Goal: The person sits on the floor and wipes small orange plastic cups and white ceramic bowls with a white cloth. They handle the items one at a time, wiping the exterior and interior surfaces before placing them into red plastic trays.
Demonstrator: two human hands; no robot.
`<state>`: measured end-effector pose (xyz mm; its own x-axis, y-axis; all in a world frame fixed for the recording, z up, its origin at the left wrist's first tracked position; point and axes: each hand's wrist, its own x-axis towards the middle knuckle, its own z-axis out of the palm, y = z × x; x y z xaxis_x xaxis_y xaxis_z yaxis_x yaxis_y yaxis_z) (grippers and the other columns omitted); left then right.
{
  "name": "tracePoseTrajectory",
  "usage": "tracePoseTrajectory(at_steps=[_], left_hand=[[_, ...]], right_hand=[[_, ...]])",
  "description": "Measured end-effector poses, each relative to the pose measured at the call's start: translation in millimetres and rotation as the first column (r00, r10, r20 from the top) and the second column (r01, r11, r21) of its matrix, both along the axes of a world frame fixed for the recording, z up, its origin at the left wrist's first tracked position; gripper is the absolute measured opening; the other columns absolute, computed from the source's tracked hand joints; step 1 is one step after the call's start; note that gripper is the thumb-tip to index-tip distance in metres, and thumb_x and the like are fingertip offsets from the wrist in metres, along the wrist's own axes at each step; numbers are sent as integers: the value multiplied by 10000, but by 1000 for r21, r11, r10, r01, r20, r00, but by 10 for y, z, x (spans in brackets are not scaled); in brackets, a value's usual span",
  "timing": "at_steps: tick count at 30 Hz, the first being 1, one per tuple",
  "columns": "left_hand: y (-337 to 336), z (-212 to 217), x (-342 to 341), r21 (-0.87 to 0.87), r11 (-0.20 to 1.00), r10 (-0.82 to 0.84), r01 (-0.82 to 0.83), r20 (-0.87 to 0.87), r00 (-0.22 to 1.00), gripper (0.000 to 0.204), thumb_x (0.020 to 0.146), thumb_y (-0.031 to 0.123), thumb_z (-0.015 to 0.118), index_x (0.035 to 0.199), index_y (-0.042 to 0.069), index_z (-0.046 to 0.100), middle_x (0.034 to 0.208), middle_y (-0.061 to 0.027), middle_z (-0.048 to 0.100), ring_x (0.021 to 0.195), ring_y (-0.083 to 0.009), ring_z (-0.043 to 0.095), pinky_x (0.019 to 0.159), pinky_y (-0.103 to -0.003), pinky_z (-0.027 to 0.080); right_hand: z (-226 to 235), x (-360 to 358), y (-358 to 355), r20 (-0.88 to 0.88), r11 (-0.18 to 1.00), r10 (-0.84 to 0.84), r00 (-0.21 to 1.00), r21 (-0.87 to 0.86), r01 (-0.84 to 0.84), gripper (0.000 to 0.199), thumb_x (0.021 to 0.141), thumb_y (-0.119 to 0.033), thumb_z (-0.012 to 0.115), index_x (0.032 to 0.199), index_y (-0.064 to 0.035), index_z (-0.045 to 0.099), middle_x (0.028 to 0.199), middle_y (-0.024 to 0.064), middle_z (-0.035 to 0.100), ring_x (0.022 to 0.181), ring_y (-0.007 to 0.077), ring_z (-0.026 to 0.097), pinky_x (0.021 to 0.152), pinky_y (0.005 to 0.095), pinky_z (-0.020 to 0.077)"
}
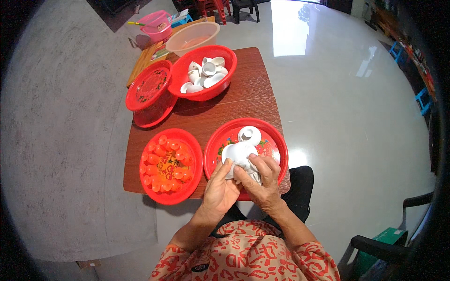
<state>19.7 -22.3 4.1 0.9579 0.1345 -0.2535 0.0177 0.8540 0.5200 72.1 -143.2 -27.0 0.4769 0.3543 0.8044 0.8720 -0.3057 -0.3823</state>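
Note:
Over the right-hand red tray [282, 154], both hands hold a smooth, rounded white ceramic vessel [236, 151], whose exact kind I cannot tell. My left hand [220, 187] grips its near left side, thumb up. From the right, my right hand [262, 182] presses a pale cloth [251, 172] against it with bent fingers. Just beyond the vessel, a round white piece with a raised centre [250, 134] lies in the tray, which has a floral print. My fingers hide the vessel's near side.
On the brown wooden table [248, 105] stand a red tray of small orange-red cups [200, 164], a red basin of white cups [178, 91], a tilted red tray [136, 89] and a pale basin [206, 30]. A dark chair [379, 248] stands at right.

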Motion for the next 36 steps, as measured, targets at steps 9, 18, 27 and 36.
tracePoseTrajectory(at_steps=[9,18,27,36], left_hand=[[75,-165,-55,-70,997,-29,23,-85,996,405,986,270,388,1309,26,406,1282,-125,504,1190,-237,485,1038,-410,375],[52,-131,-59,-17,1000,-15,14,-58,998,372,979,244,421,1288,37,426,1260,-113,519,1160,-231,506,1003,-411,399],[-73,-90,-102,204,978,37,-34,-10,999,365,986,198,396,1301,16,411,1250,-105,515,1132,-216,522,977,-374,425],[-61,-102,-171,482,876,-13,-19,61,998,293,974,147,440,1227,13,503,1157,-64,577,1051,-144,544,929,-315,432]], right_hand=[[-58,13,-113,14,991,119,993,-62,-118,369,667,-66,677,1020,-173,675,1231,51,513,1078,300,443,895,373,429],[105,-25,-222,-22,997,75,997,19,-74,320,642,-76,713,951,-145,666,1194,74,537,1053,287,464,896,370,428],[228,102,-98,-188,990,142,972,16,-142,394,604,-60,708,987,-132,653,1185,100,532,1070,318,449,939,429,349],[270,161,-240,-251,991,128,959,77,-112,357,625,8,662,965,-101,669,1184,138,532,1054,334,484,912,446,383]])
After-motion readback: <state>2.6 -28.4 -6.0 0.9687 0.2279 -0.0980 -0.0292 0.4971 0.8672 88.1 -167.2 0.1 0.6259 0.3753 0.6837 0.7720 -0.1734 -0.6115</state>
